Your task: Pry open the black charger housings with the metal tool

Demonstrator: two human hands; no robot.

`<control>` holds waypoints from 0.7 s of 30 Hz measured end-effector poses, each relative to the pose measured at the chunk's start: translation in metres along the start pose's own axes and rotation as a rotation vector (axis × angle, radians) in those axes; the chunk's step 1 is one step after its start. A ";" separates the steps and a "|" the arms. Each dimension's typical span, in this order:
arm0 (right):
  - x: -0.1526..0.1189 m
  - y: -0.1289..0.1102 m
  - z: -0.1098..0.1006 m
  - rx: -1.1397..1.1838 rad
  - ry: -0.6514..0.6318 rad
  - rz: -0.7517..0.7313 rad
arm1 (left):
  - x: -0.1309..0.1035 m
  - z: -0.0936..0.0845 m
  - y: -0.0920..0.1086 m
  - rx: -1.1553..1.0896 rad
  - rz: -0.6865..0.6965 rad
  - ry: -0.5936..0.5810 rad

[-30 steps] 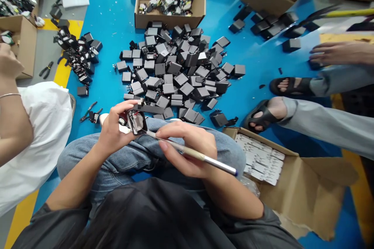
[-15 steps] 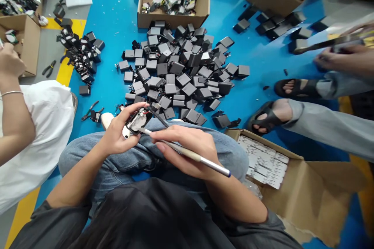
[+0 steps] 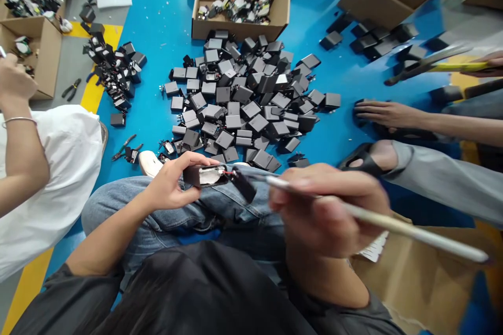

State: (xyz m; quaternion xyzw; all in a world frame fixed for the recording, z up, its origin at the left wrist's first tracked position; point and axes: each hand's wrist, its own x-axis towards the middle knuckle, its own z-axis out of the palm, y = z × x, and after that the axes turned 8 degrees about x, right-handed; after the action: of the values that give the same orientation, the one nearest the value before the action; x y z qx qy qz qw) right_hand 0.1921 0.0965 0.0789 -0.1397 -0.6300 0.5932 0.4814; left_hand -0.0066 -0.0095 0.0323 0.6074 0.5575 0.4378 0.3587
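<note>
My left hand (image 3: 175, 180) grips a black plastic case (image 3: 192, 176) above my lap. White material shows in the case's open side, and a red wire joins it to a black end piece (image 3: 243, 185) hanging at its right. My right hand (image 3: 330, 209), blurred, is closed round a long thin tool with a pale handle (image 3: 412, 230); the tool's dark tip points left, over the end piece. Whether the tip touches it, I cannot tell. Beyond my hands a large pile of dark grey cases (image 3: 243, 99) lies on the blue floor (image 3: 157, 36).
An open carton of parts (image 3: 239, 29) stands behind the pile. Pliers (image 3: 124, 147) lie at the left. A person's arm (image 3: 23, 152) is at the far left; another person's hand (image 3: 385, 113) and tools are at the right. A carton (image 3: 428, 272) sits at my lower right.
My right hand with the tool has moved right and up towards the camera, off the case. The case has turned in my left hand, and its end piece now hangs out to the right.
</note>
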 end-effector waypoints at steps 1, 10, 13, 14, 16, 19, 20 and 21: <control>0.001 0.001 -0.002 0.037 0.087 -0.026 | 0.000 -0.001 0.000 -0.020 0.022 -0.003; 0.006 0.008 0.000 -0.161 -0.325 -0.019 | -0.002 -0.006 -0.004 -0.156 0.055 -0.117; 0.006 0.008 0.003 -0.173 -0.324 -0.062 | -0.001 -0.006 -0.003 -0.172 0.084 -0.132; 0.006 0.008 0.003 -0.172 -0.320 -0.072 | -0.001 -0.006 -0.003 -0.173 0.085 -0.133; 0.006 0.008 0.004 -0.176 -0.313 -0.083 | -0.001 -0.006 -0.003 -0.166 0.079 -0.134; 0.006 0.007 0.004 -0.192 -0.314 -0.084 | -0.001 -0.006 -0.003 -0.153 0.070 -0.137; 0.007 0.007 0.004 -0.192 -0.315 -0.082 | -0.001 -0.006 -0.003 -0.150 0.068 -0.137; 0.007 0.007 0.004 -0.190 -0.314 -0.080 | -0.001 -0.006 -0.003 -0.147 0.067 -0.137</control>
State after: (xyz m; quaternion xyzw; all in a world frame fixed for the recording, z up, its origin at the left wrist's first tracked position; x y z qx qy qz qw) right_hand 0.1827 0.1005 0.0763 -0.0649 -0.7556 0.5260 0.3850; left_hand -0.0136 -0.0107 0.0319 0.6263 0.4774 0.4469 0.4245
